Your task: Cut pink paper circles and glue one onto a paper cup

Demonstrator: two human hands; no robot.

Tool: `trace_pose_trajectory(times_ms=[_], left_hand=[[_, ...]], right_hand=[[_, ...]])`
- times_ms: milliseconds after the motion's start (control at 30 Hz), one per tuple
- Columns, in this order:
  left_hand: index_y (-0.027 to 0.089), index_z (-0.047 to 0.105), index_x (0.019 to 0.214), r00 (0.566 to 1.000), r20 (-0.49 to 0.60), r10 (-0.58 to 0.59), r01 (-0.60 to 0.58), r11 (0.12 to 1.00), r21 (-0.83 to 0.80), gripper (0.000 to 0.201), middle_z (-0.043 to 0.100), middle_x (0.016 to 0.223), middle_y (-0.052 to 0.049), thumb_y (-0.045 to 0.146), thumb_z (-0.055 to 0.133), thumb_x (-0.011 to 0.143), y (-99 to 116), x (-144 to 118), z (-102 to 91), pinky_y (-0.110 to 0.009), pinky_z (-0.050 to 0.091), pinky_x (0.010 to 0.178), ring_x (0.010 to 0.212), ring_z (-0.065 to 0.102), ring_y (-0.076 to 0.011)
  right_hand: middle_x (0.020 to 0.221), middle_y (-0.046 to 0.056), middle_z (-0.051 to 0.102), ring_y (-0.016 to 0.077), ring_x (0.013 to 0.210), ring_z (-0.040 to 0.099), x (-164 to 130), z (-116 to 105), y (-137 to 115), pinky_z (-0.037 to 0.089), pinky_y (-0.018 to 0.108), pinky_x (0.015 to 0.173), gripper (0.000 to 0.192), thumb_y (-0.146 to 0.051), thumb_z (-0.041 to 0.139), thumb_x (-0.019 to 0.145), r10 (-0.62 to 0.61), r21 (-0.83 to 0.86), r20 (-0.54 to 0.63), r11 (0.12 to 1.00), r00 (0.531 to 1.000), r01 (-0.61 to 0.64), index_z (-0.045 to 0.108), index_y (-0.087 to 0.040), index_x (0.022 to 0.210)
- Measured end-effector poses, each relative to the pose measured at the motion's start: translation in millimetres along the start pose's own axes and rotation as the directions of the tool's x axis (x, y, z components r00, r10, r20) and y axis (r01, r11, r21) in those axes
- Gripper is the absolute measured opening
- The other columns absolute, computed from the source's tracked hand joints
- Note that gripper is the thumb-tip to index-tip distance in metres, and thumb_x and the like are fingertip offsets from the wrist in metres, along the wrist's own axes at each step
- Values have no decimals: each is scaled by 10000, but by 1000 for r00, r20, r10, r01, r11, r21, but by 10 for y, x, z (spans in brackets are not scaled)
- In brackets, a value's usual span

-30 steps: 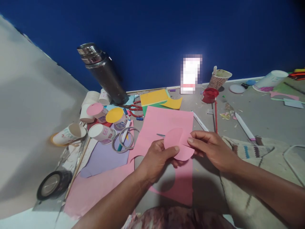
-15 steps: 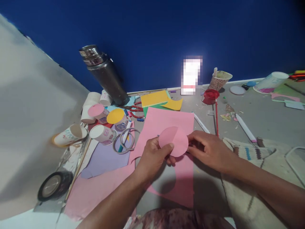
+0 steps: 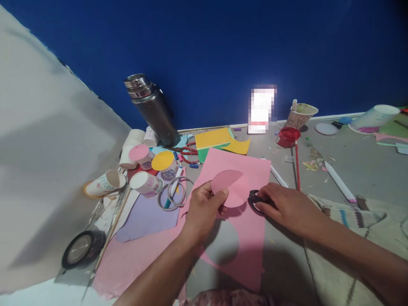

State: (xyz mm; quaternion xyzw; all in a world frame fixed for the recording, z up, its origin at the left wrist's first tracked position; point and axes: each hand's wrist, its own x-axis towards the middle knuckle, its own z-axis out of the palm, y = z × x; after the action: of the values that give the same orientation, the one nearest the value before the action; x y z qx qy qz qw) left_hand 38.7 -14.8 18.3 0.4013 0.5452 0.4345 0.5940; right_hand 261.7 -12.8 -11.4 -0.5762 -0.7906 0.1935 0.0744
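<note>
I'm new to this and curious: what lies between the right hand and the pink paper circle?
A black looped handle, probably of scissors, lies between the right hand and the pink paper circle. The head view shows this.

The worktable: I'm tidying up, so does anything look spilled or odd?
Small scraps lie loose beside the pink-ended marker, like stray litter. The pink sheet beneath the left hand isn't whole: it has a round cutout.

Scissors (image 3: 252, 197) part-hidden, screen (image 3: 262, 109) blurred; cloth (image 3: 333, 274) cropped
</note>
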Motion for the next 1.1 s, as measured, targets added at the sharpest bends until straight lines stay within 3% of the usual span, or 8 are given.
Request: trace_pose_trajectory(times_ms=[100, 200, 267, 300, 567, 800, 900, 1100], left_hand=[[141, 619, 721, 999, -29, 36, -37, 998, -45, 186, 517, 589, 39, 305, 698, 760, -25, 20, -15, -204, 421, 472, 494, 448, -73], [139, 611, 734, 999, -21, 32, -33, 996, -82, 192, 546, 615, 20, 310, 692, 768, -51, 39, -26, -218, 405, 472, 499, 443, -80], [138, 613, 755, 1000, -23, 19, -21, 995, -95, 187, 564, 624, 10, 309, 690, 769, -60, 45, -34, -223, 394, 467, 496, 453, -85], [138, 615, 763, 1000, -27, 16, -19, 995, -101, 185, 567, 626, 8, 307, 691, 769, -61, 47, -38, -223, 390, 466, 496, 455, -87], [140, 602, 716, 997, -82, 13, -23, 993, -119, 182, 567, 615, 13, 282, 707, 761, -11, 51, -35, -208, 381, 465, 493, 451, -75], [141, 621, 710, 988, 63, -143, 156, 894, -421, 208, 595, 543, 20, 280, 776, 703, 22, 38, -51, -187, 404, 412, 421, 510, -82], [135, 622, 679, 978, 91, -186, 207, 850, -484, 207, 582, 499, 19, 270, 779, 687, 30, 43, -74, -172, 395, 389, 396, 518, -84], [127, 635, 716, 991, 27, -129, 125, 859, -496, 217, 606, 558, 19, 268, 797, 691, 32, 46, -89, -158, 419, 401, 413, 512, -62]], right_hand=[[654, 4, 646, 182, 589, 599, 34, -87, 8, 390, 297, 589, 205, -389, 564, 916, 147, 364, 92, 916, 985, -170, 659, -208, 901], [650, 7, 632, 123, 493, 491, 53, -167, 1, 359, 271, 509, 350, -491, 679, 827, 132, 787, 249, 550, 960, -280, 678, -168, 961], [802, 55, 670, 97, 517, 451, 46, -197, -10, 323, 252, 473, 481, -549, 796, 709, 84, 919, 250, 294, 965, -264, 692, -153, 963], [840, 66, 672, 94, 533, 444, 38, -204, -16, 319, 245, 470, 519, -564, 832, 663, 76, 941, 238, 230, 968, -249, 699, -153, 951], [706, 28, 615, 149, 632, 514, -72, -200, -104, 434, 263, 584, 467, -602, 826, 647, -100, 875, 207, 464, 973, -139, 638, -187, 745], [618, -36, 474, 116, 590, 371, -64, -120, -130, 282, 238, 526, 324, -449, 778, 680, -68, 751, 364, 611, 929, -250, 605, -176, 709], [626, -36, 459, 124, 602, 363, -54, -114, -109, 274, 248, 538, 331, -476, 742, 698, -71, 736, 387, 625, 919, -261, 603, -177, 718], [638, -35, 446, 124, 616, 332, -80, -112, -45, 234, 258, 544, 387, -540, 719, 728, -129, 712, 460, 645, 878, -278, 596, -174, 732]])
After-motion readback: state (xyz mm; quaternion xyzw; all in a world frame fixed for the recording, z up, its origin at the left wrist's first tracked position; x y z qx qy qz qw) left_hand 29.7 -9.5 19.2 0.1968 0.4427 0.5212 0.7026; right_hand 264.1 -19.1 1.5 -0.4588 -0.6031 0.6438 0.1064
